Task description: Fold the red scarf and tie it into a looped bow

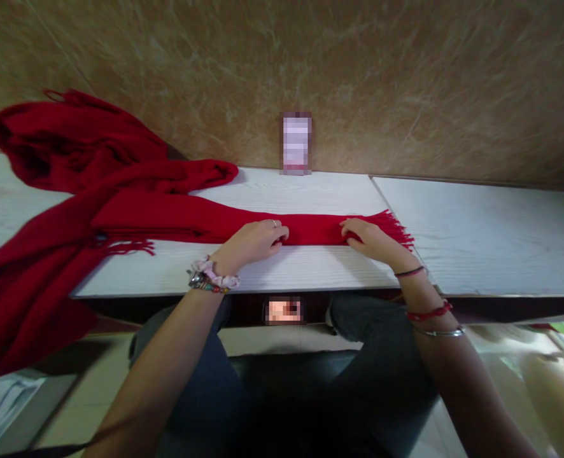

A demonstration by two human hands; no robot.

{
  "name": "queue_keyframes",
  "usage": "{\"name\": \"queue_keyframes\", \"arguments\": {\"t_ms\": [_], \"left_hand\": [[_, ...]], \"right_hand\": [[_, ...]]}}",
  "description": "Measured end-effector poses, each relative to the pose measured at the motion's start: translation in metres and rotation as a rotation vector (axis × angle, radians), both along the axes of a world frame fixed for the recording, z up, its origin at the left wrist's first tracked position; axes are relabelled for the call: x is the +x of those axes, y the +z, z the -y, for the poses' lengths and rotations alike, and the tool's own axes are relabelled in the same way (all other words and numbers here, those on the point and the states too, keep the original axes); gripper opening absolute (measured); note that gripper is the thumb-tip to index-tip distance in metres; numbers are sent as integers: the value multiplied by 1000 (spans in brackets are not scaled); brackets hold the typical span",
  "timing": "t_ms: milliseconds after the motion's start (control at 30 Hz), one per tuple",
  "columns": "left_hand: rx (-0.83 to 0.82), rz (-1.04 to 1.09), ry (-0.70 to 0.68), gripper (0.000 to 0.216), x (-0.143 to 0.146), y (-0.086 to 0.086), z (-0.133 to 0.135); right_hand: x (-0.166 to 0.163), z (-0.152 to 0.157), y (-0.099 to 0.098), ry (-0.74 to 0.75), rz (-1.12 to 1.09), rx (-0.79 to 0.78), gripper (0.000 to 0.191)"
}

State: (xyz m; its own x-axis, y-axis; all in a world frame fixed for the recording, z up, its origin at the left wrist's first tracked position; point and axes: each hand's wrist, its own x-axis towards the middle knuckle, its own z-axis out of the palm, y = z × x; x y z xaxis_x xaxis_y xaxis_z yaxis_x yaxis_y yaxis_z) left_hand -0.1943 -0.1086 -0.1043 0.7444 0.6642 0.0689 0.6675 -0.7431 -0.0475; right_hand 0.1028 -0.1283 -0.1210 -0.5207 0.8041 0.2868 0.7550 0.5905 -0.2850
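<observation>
A red scarf [186,216] lies folded into a long band on the white tabletop [310,267], its long axis running left to right across the middle of the frame. Its fringed end [396,229] points to the right; the rest trails left, heaps at the upper left and spills over the tabletop's edge at lower left. The left hand [253,242] rests on the band at centre, fingers curled down onto the near edge of the cloth. The right hand [370,240] presses flat, fingers together, just beside the fringe and nearer to that end. A bare stretch of scarf shows between the two hands.
</observation>
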Motion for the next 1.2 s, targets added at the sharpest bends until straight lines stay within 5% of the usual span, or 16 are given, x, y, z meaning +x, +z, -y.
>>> {"name": "queue_keyframes", "arguments": {"t_ms": [267,400,667,1033,1200], "left_hand": [[36,96,23,39,-1,-6,-3],[-92,60,99,50,-2,-16,-4],[-224,27,176,48,1,-12,-1],[-234,10,188,49,2,-11,-5],[-209,-1,199,50,3,-12,-4]], "right_hand": [[-2,5,8,18,86,61,27],[2,7,9,-57,157,57,31],[19,15,13,-184,131,160,27],[38,12,13,-276,259,-38,27],[27,9,22,-395,272,83,27]]}}
